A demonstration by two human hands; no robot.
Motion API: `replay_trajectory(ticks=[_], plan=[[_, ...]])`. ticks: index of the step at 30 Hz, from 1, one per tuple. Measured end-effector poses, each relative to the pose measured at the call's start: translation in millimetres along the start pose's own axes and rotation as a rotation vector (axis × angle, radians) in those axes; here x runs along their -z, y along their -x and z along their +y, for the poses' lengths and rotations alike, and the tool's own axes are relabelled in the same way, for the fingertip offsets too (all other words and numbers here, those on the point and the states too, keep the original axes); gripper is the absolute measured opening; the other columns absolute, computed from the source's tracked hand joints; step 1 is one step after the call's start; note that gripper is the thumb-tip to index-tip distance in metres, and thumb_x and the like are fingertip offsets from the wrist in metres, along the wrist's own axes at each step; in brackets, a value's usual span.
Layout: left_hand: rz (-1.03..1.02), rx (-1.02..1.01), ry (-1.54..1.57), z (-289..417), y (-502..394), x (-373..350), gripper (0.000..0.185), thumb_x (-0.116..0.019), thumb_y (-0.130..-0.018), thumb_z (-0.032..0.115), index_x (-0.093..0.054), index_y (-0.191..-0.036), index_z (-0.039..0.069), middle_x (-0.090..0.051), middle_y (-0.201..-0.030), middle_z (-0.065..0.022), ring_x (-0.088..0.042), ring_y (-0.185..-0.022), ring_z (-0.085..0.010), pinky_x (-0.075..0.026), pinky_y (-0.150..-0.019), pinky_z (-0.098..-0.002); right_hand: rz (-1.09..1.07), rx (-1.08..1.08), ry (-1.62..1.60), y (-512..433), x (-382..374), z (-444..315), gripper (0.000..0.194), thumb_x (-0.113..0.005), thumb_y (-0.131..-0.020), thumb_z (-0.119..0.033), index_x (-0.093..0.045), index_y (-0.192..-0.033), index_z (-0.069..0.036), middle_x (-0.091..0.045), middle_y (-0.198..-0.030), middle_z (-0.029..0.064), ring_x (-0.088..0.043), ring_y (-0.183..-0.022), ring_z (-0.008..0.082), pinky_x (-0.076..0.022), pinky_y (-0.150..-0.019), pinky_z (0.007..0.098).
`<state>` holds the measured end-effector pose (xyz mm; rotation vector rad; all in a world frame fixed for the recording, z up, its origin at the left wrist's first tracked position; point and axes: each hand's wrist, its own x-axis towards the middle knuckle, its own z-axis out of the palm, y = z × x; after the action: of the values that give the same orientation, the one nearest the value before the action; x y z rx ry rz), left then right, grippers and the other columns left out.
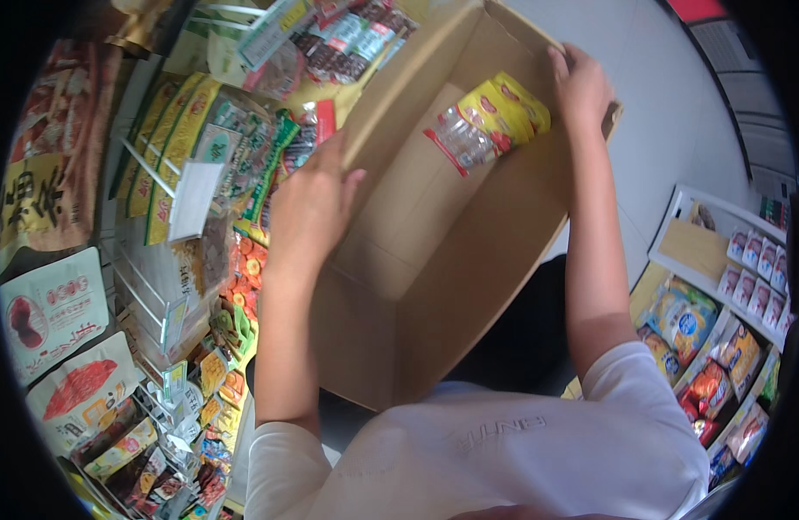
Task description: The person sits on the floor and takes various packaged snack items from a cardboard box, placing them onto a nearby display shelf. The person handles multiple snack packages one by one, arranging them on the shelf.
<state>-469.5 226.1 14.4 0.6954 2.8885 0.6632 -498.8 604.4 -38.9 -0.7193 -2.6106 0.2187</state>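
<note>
A long, open-topped cardboard box (484, 266) is tilted in front of my body. My left hand (312, 208) grips its left side wall, with the thumb over the rim and the fingers along the outside. At the far right corner my right hand (585, 88) clasps the rim; part of its grip is hidden behind the cardboard. Inside, towards the far end, lie what look like two overlapping plastic snack packets (484, 123), yellow with red at one end and clear at the other. Bare cardboard shows in the rest of the box.
Along the left, hanging snack bags (178, 156) and wire hooks with price tag holders (195, 198) stand close to my left forearm. Dark packaged snacks (351, 42) lie beyond the box. At lower right, a divided shelf (718, 325) holds bagged snacks. Pale floor tiles (659, 110) lie to the right.
</note>
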Motion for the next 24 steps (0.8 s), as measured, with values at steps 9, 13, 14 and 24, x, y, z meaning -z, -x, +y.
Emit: replay_trajectory(ticks=[9, 13, 14, 24], plan=[[0.046, 0.039, -0.128, -8, 23, -8, 0.032, -0.071, -0.096, 0.021, -0.065, -0.124, 0.005, -0.074, -0.086, -0.0201, -0.073, -0.073, -0.0386, -0.057, -0.062, -0.0474, 0.294, 0.134, -0.211, 1, -1, -11, 0.022, -0.072, -0.093, -0.029, -0.081, -0.105, -0.013, -0.076, -0.084, 0.0144, -0.071, -0.077, 0.0371, -0.0499, -0.083, 0.0475], [0.068, 0.039, -0.133, -7, 27, -10, 0.030, -0.071, -0.097, 0.022, -0.066, -0.121, 0.005, -0.072, -0.080, -0.0202, -0.072, -0.070, -0.0387, -0.056, -0.059, -0.0482, 0.165, 0.339, -0.273, 18, 23, -38, 0.028, -0.073, -0.090, -0.019, -0.072, -0.115, -0.006, -0.074, -0.107, 0.0169, -0.068, -0.090, 0.0358, -0.0538, -0.082, 0.0467], [0.079, 0.031, -0.134, -8, 28, -11, 0.031, -0.071, -0.097, 0.023, -0.067, -0.122, 0.005, -0.071, -0.076, -0.0214, -0.072, -0.068, -0.0394, -0.056, -0.059, -0.0490, 0.074, 0.259, -0.456, 25, 25, -51, 0.019, -0.072, -0.092, -0.019, -0.080, -0.105, -0.008, -0.076, -0.091, 0.0177, -0.072, -0.085, 0.0400, -0.0540, -0.082, 0.0479], [0.008, 0.050, -0.179, -4, 28, -12, 0.031, -0.066, -0.100, 0.026, -0.065, -0.122, 0.004, -0.070, -0.072, -0.0203, -0.072, -0.067, -0.0394, -0.056, -0.057, -0.0496, -1.086, 0.391, 0.271, 3, -73, -36, 0.023, -0.063, -0.090, -0.006, -0.076, -0.107, 0.002, -0.075, -0.104, 0.0233, -0.075, -0.094, 0.0358, -0.0594, -0.078, 0.0458]])
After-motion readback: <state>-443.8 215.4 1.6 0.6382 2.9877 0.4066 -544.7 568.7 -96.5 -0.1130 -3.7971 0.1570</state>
